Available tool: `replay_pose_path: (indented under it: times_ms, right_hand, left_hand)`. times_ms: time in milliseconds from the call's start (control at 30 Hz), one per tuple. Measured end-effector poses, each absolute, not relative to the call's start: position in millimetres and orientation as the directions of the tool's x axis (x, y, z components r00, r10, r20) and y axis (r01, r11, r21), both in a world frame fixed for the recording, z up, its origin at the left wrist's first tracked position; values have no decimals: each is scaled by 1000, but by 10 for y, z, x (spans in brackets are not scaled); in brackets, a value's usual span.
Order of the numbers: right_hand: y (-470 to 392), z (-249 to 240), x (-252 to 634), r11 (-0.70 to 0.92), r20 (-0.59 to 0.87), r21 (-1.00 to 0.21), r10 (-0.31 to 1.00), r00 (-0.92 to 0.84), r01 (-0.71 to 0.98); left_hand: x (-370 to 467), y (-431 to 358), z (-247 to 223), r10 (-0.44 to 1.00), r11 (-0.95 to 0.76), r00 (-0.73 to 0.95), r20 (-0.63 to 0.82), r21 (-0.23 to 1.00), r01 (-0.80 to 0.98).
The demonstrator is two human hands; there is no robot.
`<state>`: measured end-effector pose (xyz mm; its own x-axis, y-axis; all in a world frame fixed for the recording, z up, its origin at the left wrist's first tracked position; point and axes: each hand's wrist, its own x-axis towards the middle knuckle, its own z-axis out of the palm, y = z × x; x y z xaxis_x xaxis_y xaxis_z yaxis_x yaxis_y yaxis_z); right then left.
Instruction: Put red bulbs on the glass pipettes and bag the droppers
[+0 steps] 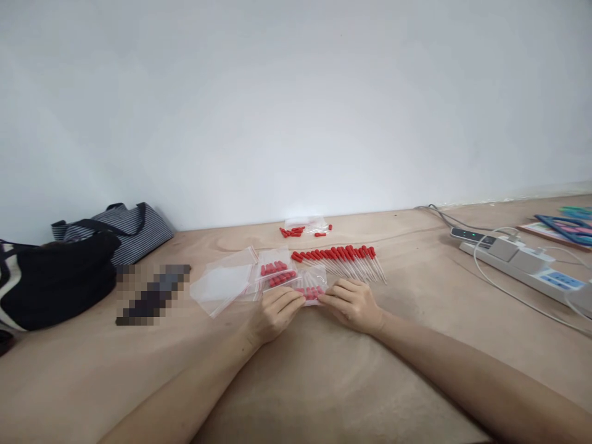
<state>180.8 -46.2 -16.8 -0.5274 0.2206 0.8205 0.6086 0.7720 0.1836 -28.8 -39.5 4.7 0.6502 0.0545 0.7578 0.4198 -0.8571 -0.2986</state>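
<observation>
A clear zip bag [316, 275] lies on the table with several red-bulbed droppers inside, their bulbs toward me. My left hand [276, 311] pinches the left end of its near edge, and my right hand [354, 305] pinches the right end. Both hands' fingers are closed on the plastic. Just beyond my right hand, several loose droppers [345, 254] with red bulbs and thin pale tubes lie side by side in a row. Filled bags of droppers [274, 267] lie beyond my left hand, and flat, unfilled zip bags [224, 277] overlap to their left.
Loose red bulbs [292, 232] and a crumpled clear bag [314, 223] lie near the wall. At left are a dark pixelated object [155, 296], a black bag [60, 280] and a striped bag [139, 231]. A power strip [522, 262] with cables and blue-handled scissors [562, 228] are at right.
</observation>
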Motion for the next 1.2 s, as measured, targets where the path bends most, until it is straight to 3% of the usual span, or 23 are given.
replay_pose_path:
  times_ms: [300,533,733,967,1067,1133,1200]
  right_hand:
    - [-434,-190,1763,759,781,294,160,-604,581]
    - [-473,-173,1705,767,793,271,165,-587,582]
    - [-459,-170,1857,751,792,211,244,-559,626]
    - [-438,-222,1923,719,754,227,297,-586,656]
    - [-467,-217,1953,737,738,233,291,-609,634]
    - [-505,-207,1994,759,722,220,296,-625,613]
    - [-553,-199,2025,781,704,198,308,-640,593]
  left_hand:
    - [-174,-395,38,42,-874,658,752,-292,389]
    - [-145,-394,-27,19,-854,679,734,-341,393]
    - [-268,-358,22,12,-865,683,731,-335,374]
    - [-383,-374,12,109,-853,703,703,-297,429]
    - [-394,-441,16,233,-896,683,693,-120,428]
    - [-393,-487,30,454,-864,614,646,150,481]
    - [-372,-516,41,698,-716,501,512,477,510]
